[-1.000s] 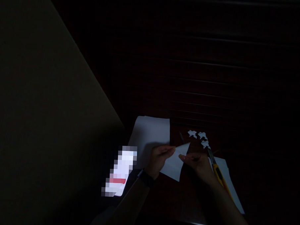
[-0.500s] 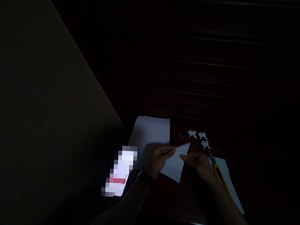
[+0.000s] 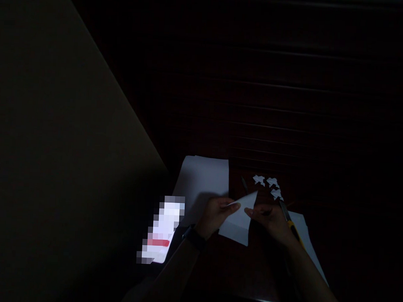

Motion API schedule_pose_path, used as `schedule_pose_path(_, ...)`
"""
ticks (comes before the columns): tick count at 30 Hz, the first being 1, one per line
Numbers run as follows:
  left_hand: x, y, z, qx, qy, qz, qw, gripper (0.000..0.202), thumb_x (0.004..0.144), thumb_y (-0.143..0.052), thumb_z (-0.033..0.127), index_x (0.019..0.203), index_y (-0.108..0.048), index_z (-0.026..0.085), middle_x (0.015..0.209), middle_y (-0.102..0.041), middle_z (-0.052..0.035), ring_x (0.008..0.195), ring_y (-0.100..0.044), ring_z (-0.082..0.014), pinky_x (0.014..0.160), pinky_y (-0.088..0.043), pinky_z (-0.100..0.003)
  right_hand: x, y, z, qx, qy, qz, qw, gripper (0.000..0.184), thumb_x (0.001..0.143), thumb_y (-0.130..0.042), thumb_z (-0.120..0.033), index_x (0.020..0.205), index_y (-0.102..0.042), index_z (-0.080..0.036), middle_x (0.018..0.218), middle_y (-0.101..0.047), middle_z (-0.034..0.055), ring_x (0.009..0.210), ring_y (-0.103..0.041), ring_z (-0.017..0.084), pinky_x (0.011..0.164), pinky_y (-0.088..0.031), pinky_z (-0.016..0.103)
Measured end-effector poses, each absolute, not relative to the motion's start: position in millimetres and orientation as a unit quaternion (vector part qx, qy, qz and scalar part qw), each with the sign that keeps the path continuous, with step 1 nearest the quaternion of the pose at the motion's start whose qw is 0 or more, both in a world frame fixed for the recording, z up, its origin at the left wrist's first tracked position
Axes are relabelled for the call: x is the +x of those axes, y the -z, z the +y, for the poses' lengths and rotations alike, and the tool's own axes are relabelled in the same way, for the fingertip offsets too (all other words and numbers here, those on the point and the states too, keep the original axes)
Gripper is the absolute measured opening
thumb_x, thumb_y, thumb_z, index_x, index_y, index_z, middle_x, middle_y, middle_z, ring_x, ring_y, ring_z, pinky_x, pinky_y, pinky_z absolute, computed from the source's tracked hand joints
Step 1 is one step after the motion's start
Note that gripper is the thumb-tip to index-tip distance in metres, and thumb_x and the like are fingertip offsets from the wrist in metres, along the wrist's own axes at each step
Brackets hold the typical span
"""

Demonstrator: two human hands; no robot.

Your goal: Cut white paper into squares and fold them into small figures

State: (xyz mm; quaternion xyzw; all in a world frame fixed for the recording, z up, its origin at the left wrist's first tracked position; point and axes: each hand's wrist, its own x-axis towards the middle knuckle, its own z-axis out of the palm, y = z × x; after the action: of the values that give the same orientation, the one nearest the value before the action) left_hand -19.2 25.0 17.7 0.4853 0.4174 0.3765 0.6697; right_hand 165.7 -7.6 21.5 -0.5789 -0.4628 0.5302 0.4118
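A small white folded sheet of paper (image 3: 239, 220) is held over a dark table between both hands. My left hand (image 3: 214, 215), with a dark watch at the wrist, pinches the sheet's upper left edge with closed fingers. On the sheet's right edge rests my right hand (image 3: 272, 219), fingers curled and pinching it. Three small white folded paper shapes (image 3: 268, 185) lie just beyond the right hand.
A larger white sheet (image 3: 203, 178) lies behind the left hand. A yellow utility knife (image 3: 291, 222) rests on another white sheet (image 3: 304, 238) under my right forearm. A small dark pen-like object (image 3: 244, 184) lies by the folded shapes. The room is very dark; a blurred bright patch (image 3: 163, 231) sits at left.
Both hands and the folded sheet shifted slightly right. The sheet's left flap is bent up more by the left fingers.
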Motion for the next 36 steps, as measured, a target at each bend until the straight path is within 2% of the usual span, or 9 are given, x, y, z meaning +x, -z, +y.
schedule_pose_path(3,-19,-17,24,0.49,-0.367,0.42,0.67,0.028,0.073,-0.064,0.039,0.076,-0.068,0.012,0.07,-0.067,-0.0059,0.058,-0.059,-0.0147,0.051,-0.041,-0.022,165,-24,-7,-0.572,-0.535,-0.472,0.404,0.023,0.067,-0.07,-0.038,0.063,-0.067,-0.015,0.063,-0.067,0.0027,0.055,-0.056,0.014,0.051,-0.041,0.024)
schedule_pose_path(14,-23,-24,26,0.519,-0.362,0.417,0.652,0.031,0.074,-0.061,0.042,0.076,-0.069,0.012,0.067,-0.066,-0.0047,0.056,-0.056,-0.0139,0.049,-0.039,-0.022,162,-33,-9,-0.583,-0.525,-0.47,0.404,0.023,0.067,-0.07,-0.037,0.06,-0.065,-0.015,0.06,-0.065,0.0018,0.054,-0.056,0.013,0.051,-0.042,0.023)
schedule_pose_path(17,-21,-25,24,0.513,-0.364,0.417,0.657,0.029,0.074,-0.062,0.04,0.073,-0.069,0.012,0.065,-0.065,-0.0043,0.056,-0.055,-0.0131,0.049,-0.038,-0.021,159,-36,-8,-0.562,-0.534,-0.461,0.431,0.02,0.067,-0.072,-0.035,0.072,-0.067,-0.016,0.068,-0.067,0.0021,0.062,-0.059,0.016,0.057,-0.044,0.025)
schedule_pose_path(20,-17,-24,21,0.532,-0.356,0.402,0.655,0.03,0.074,-0.062,0.04,0.068,-0.068,0.012,0.062,-0.063,-0.0031,0.055,-0.053,-0.0123,0.048,-0.036,-0.021,154,-31,-8,-0.526,-0.552,-0.423,0.489,0.029,0.064,-0.074,-0.032,0.088,-0.067,-0.019,0.082,-0.069,0.0035,0.073,-0.062,0.019,0.065,-0.047,0.028)
schedule_pose_path(27,-4,-16,12,0.487,-0.353,0.399,0.692,0.033,0.073,-0.062,0.044,0.072,-0.068,0.011,0.068,-0.065,-0.0045,0.06,-0.055,-0.0144,0.053,-0.037,-0.023,145,-14,-10,-0.524,-0.589,-0.276,0.55,0.028,0.059,-0.076,-0.036,0.075,-0.07,-0.014,0.068,-0.069,0.0056,0.056,-0.06,0.018,0.054,-0.047,0.029)
schedule_pose_path(32,0,-10,10,0.428,-0.361,0.39,0.731,0.03,0.071,-0.065,0.041,0.07,-0.068,0.011,0.069,-0.066,-0.0042,0.061,-0.057,-0.0145,0.058,-0.039,-0.024,142,-18,-10,-0.574,-0.539,-0.263,0.557,0.029,0.055,-0.078,-0.037,0.067,-0.068,-0.013,0.059,-0.067,0.0048,0.048,-0.058,0.017,0.045,-0.043,0.026)
schedule_pose_path(36,0,-8,10,0.387,-0.357,0.374,0.763,0.024,0.07,-0.067,0.035,0.072,-0.069,0.011,0.069,-0.066,-0.004,0.063,-0.057,-0.0142,0.06,-0.039,-0.024,141,-13,-9,-0.583,-0.522,-0.265,0.564,0.026,0.058,-0.077,-0.036,0.067,-0.067,-0.013,0.057,-0.066,0.0041,0.046,-0.056,0.016,0.042,-0.042,0.025)
